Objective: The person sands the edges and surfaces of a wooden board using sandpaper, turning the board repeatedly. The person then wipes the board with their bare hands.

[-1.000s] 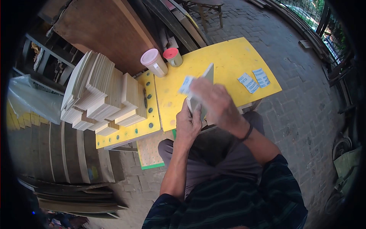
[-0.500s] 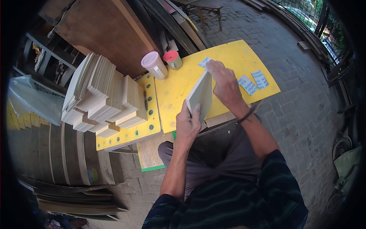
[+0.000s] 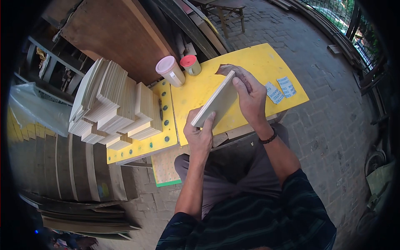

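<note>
A small flat wooden board [image 3: 218, 102] is held tilted over the yellow table, its pale edge facing up. My left hand [image 3: 199, 136] grips the lower end, thumb on the near face. At the upper end, my right hand [image 3: 252, 100] is closed around a piece of sandpaper [image 3: 225, 69], whose brown gritty side shows beyond the board's far corner. The right thumb lies against the board; the fingers behind it are partly hidden. Two more sandpaper pieces lie print side up on the table: one [image 3: 273, 93] close to my right wrist, the other [image 3: 286, 87] just beyond it.
Stacked thin wooden boards [image 3: 114, 100] rise on the left part of the yellow table [image 3: 196, 104]. A pink-lidded container [image 3: 171, 71] and a red-lidded mug [image 3: 190, 65] stand at its back edge. Large planks [image 3: 112, 37] lean behind. Paving [image 3: 329, 125] lies to the right.
The board has tipped to a lower slant, its edge turned upward. My right hand has rolled over, so the sandpaper now shows its brown side instead of the printed one.
</note>
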{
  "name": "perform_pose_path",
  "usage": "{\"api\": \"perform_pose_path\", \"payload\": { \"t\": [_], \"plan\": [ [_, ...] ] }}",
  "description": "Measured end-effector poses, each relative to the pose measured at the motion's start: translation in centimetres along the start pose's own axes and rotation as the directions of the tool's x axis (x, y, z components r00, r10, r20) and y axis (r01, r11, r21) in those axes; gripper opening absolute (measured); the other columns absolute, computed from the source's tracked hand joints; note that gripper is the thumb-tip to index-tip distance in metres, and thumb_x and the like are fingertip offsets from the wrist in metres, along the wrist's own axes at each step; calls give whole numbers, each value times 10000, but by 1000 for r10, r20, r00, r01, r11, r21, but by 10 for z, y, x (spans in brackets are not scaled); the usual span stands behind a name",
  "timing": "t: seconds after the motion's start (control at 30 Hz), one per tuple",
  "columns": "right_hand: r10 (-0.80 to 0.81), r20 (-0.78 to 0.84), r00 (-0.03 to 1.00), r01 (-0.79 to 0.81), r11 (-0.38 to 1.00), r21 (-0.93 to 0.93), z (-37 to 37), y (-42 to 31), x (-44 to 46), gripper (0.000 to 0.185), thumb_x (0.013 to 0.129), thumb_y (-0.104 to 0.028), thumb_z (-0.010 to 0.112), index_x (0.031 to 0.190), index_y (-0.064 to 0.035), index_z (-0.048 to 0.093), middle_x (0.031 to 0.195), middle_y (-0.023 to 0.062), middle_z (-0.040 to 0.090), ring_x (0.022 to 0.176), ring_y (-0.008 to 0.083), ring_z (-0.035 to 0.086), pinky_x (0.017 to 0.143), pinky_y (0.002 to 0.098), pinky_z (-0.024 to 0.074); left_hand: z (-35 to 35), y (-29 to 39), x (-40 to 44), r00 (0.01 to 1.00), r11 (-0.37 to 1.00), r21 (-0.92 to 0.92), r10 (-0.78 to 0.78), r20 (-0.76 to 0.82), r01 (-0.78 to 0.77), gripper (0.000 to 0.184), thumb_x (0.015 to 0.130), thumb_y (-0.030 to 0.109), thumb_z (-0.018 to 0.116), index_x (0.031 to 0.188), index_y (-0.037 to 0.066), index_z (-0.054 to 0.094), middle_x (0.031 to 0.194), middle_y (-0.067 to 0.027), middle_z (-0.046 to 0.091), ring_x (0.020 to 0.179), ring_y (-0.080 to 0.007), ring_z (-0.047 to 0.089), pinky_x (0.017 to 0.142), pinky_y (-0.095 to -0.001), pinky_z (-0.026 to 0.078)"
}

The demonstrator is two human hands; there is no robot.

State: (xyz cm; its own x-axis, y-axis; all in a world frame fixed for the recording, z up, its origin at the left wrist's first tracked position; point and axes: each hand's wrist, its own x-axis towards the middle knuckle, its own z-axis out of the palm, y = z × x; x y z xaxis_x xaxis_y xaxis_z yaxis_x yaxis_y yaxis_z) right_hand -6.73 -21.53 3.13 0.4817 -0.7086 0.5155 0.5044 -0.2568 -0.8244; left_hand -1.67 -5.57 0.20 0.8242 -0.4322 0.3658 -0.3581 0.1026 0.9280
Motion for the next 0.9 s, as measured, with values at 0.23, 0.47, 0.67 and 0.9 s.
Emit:
{"api": "perform_pose_path", "payload": {
  "t": [0.23, 0.47, 0.67, 0.9],
  "plan": [
    [-421, 220, 880, 474, 806, -354, 6, 9, -11, 273, 978, 15, 567, 1239, 50, 640, 1161, 196, 695, 1115, 331, 676, 908, 363, 529, -4, -7, -1, 993, 986, -139, -102, -61, 93, 218, 900, 55, 755, 1083, -29, 671, 835, -21, 694, 764, -100, 602, 717, -240, 484],
    [-396, 446, 803, 572, 724, -387, 15, -1, -38, 486, 802, 48, 626, 1287, 19, 620, 1259, 204, 659, 1238, 376, 612, 1001, 460, 459, -20, 9, 3, 969, 962, 239, -173, 174, 129, 209, 969, 112, 668, 1122, -30, 659, 897, -93, 729, 819, -111, 622, 761, -289, 514],
    [-211, 370, 905, 405, 697, -592, -26, 58, -4, 402, 844, -30, 607, 1243, 14, 635, 1202, 203, 683, 1175, 357, 633, 974, 448, 469, -16, 6, -5, 993, 986, 150, -88, 78, 75, 225, 993, 123, 639, 1151, -37, 639, 943, -131, 730, 872, -121, 639, 793, -300, 519],
    [-323, 492, 808, 538, 744, -396, 3, -3, -49, 507, 819, 39, 554, 1323, 15, 595, 1306, 218, 637, 1296, 357, 577, 1023, 461, 446, -7, -3, -18, 993, 985, 167, -49, 106, 31, 208, 1001, 106, 622, 1155, -33, 615, 934, -138, 725, 884, -135, 647, 802, -306, 519]
  ]
}}
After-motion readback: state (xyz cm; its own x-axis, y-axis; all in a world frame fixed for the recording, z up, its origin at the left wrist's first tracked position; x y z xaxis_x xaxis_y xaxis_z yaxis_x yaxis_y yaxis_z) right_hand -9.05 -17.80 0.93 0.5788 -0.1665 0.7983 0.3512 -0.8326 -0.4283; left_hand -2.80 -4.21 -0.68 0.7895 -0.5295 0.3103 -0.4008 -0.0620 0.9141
